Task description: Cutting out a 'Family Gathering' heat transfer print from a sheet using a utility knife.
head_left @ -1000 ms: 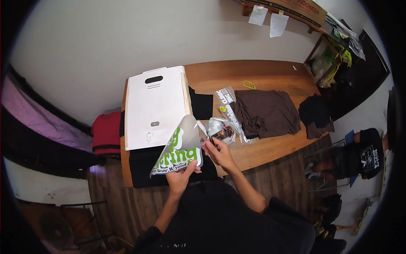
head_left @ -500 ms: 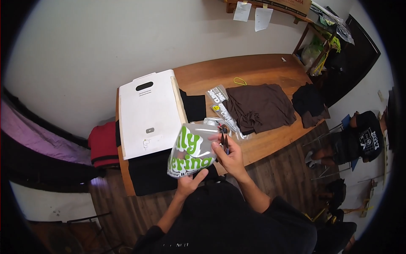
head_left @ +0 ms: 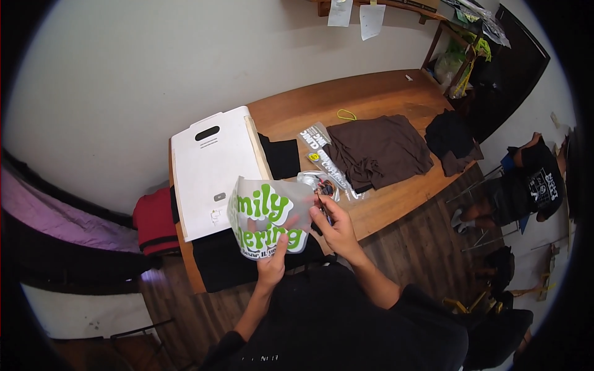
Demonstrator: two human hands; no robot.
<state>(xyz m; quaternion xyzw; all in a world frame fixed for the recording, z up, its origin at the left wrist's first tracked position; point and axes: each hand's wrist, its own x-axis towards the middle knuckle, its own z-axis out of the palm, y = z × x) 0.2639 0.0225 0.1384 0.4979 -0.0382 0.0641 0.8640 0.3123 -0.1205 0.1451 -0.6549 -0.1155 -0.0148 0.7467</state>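
Pale wall (head_left: 142, 68) behind, brown wooden tabletop (head_left: 278, 102) ahead of me, another person (head_left: 544, 176) well off to the right. White panel (head_left: 213, 164) with a dark oval slot on the left, black cloth (head_left: 229, 275) showing past its near edge. Rumpled brown cloth (head_left: 383, 154) farther right.

Clear film (head_left: 272, 216) with green lettering: up in front of me over the near side of the tabletop, overlapping the panel's near right corner in my view. Progress, my judgement: about midway. Done: film off the tabletop and in hand. Left: it isn't set down anywhere; can't tell if any edge is cut. Printed face toward me, letters upright, tops toward the wall. Rows run left to right, dipping slightly at the right. Sheet is curled, so true long axis is unclear; looks roughly left to right.

Smaller: printed clear strips (head_left: 328, 161) lie by the brown cloth, crumpled clear bag (head_left: 318, 181) just nearer.

My left fingers (head_left: 279, 250) pinch the film's lower edge, thumb in front, others behind. My right fingers (head_left: 320, 221) are closed around a dark tool (head_left: 324, 213), probably scissors, at the film's right edge; can't tell if they grip film too.
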